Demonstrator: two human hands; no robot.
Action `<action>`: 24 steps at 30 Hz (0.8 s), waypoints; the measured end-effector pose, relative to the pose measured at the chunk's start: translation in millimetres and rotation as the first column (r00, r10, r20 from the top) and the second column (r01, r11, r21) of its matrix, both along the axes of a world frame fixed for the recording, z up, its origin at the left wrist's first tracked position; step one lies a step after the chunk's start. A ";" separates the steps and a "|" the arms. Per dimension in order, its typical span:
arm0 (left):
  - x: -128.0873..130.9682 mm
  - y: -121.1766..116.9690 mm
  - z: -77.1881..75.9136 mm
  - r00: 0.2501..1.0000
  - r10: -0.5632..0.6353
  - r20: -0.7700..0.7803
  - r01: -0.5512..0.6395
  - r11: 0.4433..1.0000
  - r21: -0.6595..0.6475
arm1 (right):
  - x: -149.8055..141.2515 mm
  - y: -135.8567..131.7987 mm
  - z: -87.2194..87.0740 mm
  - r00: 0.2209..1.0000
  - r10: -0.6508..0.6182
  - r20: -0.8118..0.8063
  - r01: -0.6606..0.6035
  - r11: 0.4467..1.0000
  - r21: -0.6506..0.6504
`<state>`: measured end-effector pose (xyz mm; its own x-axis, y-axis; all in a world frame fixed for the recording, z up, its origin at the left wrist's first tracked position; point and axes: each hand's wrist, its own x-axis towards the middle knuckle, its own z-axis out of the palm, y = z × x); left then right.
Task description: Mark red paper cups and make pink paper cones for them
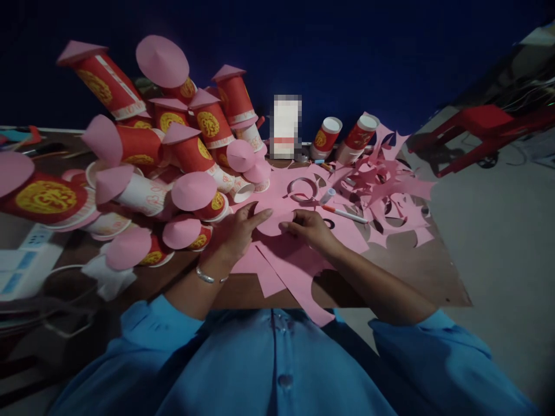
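My left hand [237, 230] and my right hand [309, 227] both pinch a round piece of pink paper [272, 218] between them, held just above larger pink paper sheets [299, 263] on the table. A silver bracelet circles my left wrist. Just beyond the paper circle lie a tape roll [302, 189], a marker pen [345, 214] and a small white tube [328, 195].
A heap of red paper cups topped with pink paper cones [173, 156] fills the table's left half. Two uncapped red cups [347, 137] stand at the back. Pink paper offcuts [390, 185] lie right. A white power strip [26, 263] sits far left. Red stools [481, 130] stand on the floor at right.
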<state>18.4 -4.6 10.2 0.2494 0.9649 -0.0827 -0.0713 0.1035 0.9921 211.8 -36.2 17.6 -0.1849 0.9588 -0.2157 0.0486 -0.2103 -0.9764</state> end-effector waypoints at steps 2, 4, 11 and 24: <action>0.0 0.6 0.3 0.996 -0.026 0.085 0.032 0.997 -0.072 | -2.3 0.8 -1.8 0.998 -0.037 -0.047 0.036 0.999 -0.016; 0.6 1.1 0.2 0.994 -0.011 0.112 0.025 0.992 -0.123 | -3.1 1.1 -1.7 0.998 -0.029 -0.060 0.028 1.000 -0.009; 0.0 1.7 -1.7 0.998 -0.018 0.066 0.030 0.982 -0.187 | 2.9 2.5 -1.0 0.987 -0.071 -0.147 0.073 0.997 0.003; -0.1 1.1 -2.0 1.000 -0.002 0.004 0.003 0.989 -0.147 | 6.8 -7.7 -15.1 0.987 -0.101 0.124 0.074 0.975 0.209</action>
<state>18.3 -3.5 8.2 0.2522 0.9416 -0.2230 -0.0744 0.2487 0.9657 218.6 -43.9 2.6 -0.0810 0.9962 -0.0323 0.1716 -0.0180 -0.9850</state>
